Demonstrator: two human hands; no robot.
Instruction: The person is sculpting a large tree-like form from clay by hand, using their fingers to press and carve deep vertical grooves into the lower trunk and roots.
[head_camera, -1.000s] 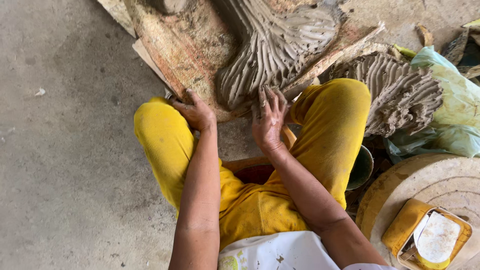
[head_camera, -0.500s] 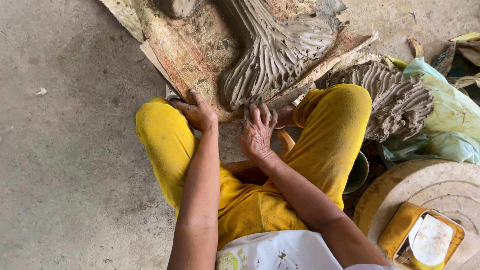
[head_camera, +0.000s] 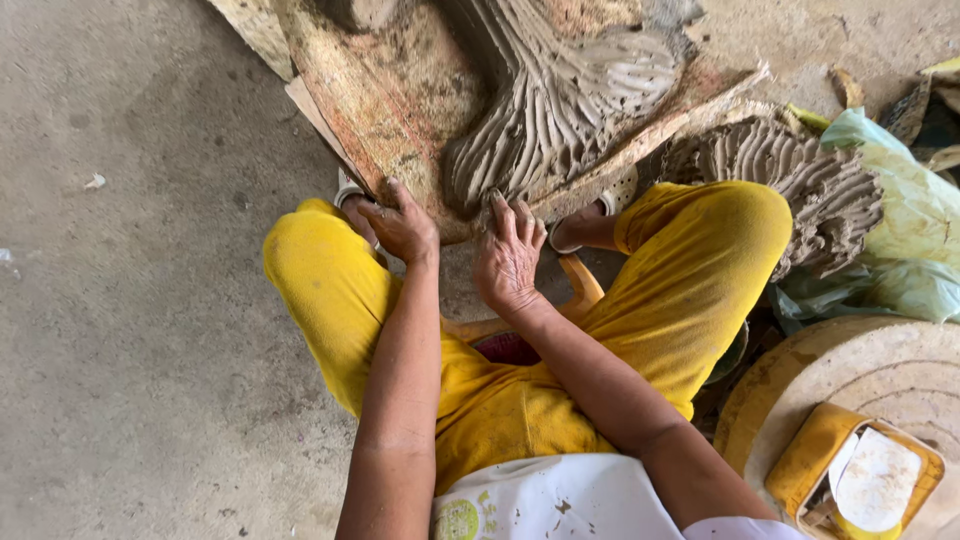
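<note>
Clay ridged on a board, concrete floor; left hand and right hand flat, gripping nothing.

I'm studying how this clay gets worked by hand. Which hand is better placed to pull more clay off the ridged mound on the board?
Probably the right hand: its fingertips already rest at the lower edge of the ridged clay mound. The left hand sits on the board edge, beside the clay, seemingly steadying it.

Yellow packet, white label, lower right
</note>
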